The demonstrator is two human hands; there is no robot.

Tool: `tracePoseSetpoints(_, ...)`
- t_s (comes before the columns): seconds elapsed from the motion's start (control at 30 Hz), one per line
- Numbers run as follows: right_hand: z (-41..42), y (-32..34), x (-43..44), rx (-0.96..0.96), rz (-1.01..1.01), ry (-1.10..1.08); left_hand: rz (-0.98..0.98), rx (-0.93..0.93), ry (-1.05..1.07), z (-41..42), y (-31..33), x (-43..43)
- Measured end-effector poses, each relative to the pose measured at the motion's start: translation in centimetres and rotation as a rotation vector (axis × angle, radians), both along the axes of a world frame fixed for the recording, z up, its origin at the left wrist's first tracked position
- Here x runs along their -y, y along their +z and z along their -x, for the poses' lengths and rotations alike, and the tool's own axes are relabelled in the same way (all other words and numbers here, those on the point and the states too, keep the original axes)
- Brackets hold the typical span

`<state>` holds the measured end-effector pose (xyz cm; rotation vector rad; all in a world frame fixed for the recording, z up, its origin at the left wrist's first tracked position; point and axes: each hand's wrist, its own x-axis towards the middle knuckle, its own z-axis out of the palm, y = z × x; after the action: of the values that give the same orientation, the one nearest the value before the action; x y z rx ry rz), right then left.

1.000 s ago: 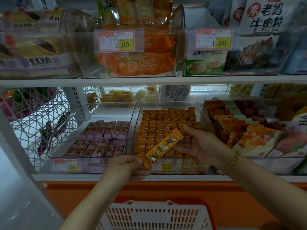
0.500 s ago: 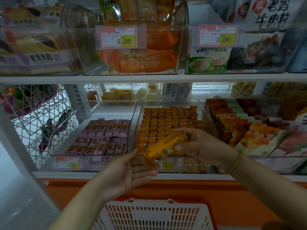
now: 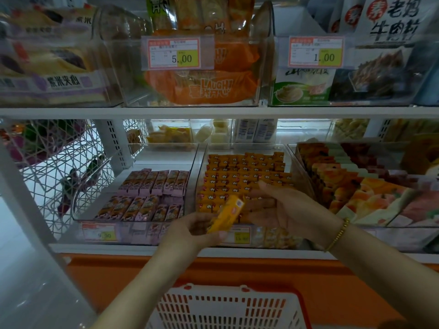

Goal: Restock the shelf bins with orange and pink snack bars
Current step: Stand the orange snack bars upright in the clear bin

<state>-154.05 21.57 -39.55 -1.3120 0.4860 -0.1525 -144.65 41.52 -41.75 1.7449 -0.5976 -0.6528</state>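
- Status: got one orange bar (image 3: 225, 216) wrapped in the left grip (image 3: 199, 231), just in front of the orange bin (image 3: 247, 147), level with its front wall and not inside yet.
- Holding it tilted, far end angled up toward that bin. Probably for sliding in end-first next to the orange bars (image 3: 244, 172) already packed in rows there.
- Other side: right grip (image 3: 282, 210) flat and relaxed, carrying nothing, hovering over the bin's front rows. Looks like opening or guarding a gap for the new one, or maybe just steadying the neighbours. Can't tell about contact between those fingertips and the bar's upper end, too blurry.
- Packed tight toward the back of the orange bin, so guessing the front rows for the landing spot. Could snag on neighbours there, so worth going in slow.
- Next door: pink bin (image 3: 164, 155) touching the orange bin on its left side, with pink bars (image 3: 152, 186) filling only the front part and bare floor behind. Plenty left on that half of the job, by the look of it.
- Red-and-white basket (image 3: 228, 307) below and in front of the orange bin, parked close, presumably for short reaches. Contents not visible from up here.
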Motion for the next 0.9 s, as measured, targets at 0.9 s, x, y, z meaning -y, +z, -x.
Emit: tracePoseSetpoints(0.9, -8.6, 4.2, 12.9, -0.523, 1.519, -0.203, -0.072, 0.839, 0.152, -2.9, -2.5, 0.2)
